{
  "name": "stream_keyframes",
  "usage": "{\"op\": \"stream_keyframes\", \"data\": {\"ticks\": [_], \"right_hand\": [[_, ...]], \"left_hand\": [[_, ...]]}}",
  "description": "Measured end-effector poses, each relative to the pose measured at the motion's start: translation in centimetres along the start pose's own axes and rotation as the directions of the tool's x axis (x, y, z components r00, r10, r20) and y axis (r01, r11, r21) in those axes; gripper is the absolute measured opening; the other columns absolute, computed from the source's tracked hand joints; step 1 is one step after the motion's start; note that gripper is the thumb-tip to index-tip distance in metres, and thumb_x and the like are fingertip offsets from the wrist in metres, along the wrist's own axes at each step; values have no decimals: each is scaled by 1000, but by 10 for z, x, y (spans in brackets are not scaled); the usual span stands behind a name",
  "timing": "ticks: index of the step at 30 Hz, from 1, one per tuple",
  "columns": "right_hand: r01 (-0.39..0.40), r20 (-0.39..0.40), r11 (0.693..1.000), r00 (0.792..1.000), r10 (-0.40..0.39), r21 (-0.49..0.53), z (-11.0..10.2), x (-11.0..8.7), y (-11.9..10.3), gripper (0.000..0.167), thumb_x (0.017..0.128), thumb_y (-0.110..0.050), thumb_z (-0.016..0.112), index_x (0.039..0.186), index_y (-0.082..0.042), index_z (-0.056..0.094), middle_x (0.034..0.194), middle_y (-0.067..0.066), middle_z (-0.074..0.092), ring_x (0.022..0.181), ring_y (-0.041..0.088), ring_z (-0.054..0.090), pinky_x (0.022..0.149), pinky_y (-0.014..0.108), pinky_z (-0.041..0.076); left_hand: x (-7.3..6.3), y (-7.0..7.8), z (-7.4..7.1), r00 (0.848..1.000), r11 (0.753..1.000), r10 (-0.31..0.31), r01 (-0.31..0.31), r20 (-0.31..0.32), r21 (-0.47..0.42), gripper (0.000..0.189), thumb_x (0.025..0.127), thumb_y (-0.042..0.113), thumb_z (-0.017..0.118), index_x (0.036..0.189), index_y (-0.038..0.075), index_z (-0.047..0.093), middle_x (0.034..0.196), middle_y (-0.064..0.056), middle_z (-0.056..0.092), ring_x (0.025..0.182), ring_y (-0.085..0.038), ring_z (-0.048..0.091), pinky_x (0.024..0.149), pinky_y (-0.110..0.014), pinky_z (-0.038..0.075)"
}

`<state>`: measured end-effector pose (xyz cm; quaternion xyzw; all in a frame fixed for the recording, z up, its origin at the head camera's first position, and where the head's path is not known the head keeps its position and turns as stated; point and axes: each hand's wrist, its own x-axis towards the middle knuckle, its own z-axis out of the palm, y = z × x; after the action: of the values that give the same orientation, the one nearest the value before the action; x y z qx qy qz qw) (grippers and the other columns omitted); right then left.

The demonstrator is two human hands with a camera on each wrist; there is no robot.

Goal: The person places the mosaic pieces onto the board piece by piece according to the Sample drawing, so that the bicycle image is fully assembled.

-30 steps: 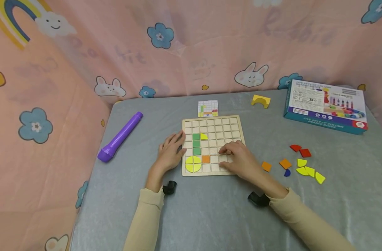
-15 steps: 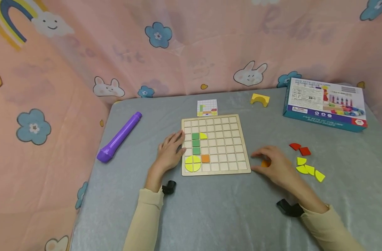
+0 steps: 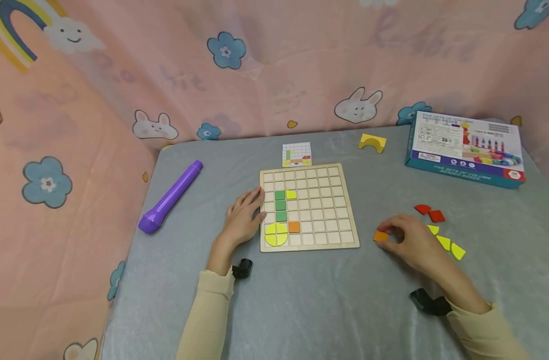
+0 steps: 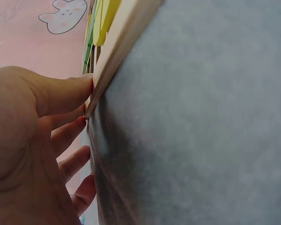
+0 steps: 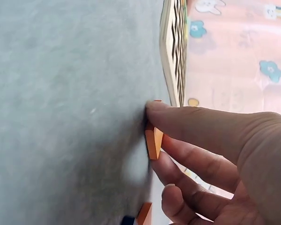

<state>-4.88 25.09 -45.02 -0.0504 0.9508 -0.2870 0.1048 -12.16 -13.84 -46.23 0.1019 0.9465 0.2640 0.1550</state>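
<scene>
A wooden grid board (image 3: 326, 243) lies flat on the grey cloth. Set in its cells are green squares (image 3: 281, 205), a yellow quarter-round (image 3: 291, 194), an orange square (image 3: 294, 227) and a yellow circle (image 3: 276, 234) made of quarter-rounds. My left hand (image 3: 240, 220) touches the board's left edge with thumb and fingertips, the fingers fairly straight. To the right of the board, my right hand (image 3: 411, 243) pinches another orange square tile (image 3: 381, 235) between thumb and finger, low over the cloth. In the right wrist view, a further orange tile (image 5: 144, 213) and a dark blue piece (image 5: 128, 220) lie beneath this hand.
Red pieces (image 3: 436, 216) and yellow pieces (image 3: 457, 251) lie beyond the right hand. A pattern card (image 3: 297, 154) sits behind the board. Farther out are a yellow arch block (image 3: 372, 142), a teal-sided box (image 3: 465, 150) and a purple toy microphone (image 3: 170, 197).
My right hand has moved from over the board to the right, onto the loose tiles, and has taken hold of an orange one. The left hand stays at the board's edge.
</scene>
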Motion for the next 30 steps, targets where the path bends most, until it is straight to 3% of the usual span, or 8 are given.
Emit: {"op": "stream_keyframes", "data": {"ticks": [10,20,30], "right_hand": [[86,-37,996,996,-86,-13,8,19,-35,31,89,-19,87,114,-5,79,115,19,73,105,36,60,91,57,50],[183,1,982,983,-183,54,40,42,-75,20,88,-14,85,108,-10,81,108,8,72,95,25,56,81,39,44],[243,26,968,969,-245,68,59,59,-96,20,87,-12,85,107,-13,82,106,3,70,99,22,58,82,39,49]], "left_hand": [[0,0,-1,1000,1000,-4,4,6,-3,64,112,27,53,170,21,26,179,5,17,167,-27,12,123,-61,20],[-1,2,-1,1000,1000,-5,5,-6,1,64,111,26,55,169,19,29,179,4,18,166,-28,13,124,-62,21],[0,1,0,1000,1000,-11,11,-6,1,64,111,27,55,169,20,29,179,4,19,166,-27,14,123,-63,21]]}}
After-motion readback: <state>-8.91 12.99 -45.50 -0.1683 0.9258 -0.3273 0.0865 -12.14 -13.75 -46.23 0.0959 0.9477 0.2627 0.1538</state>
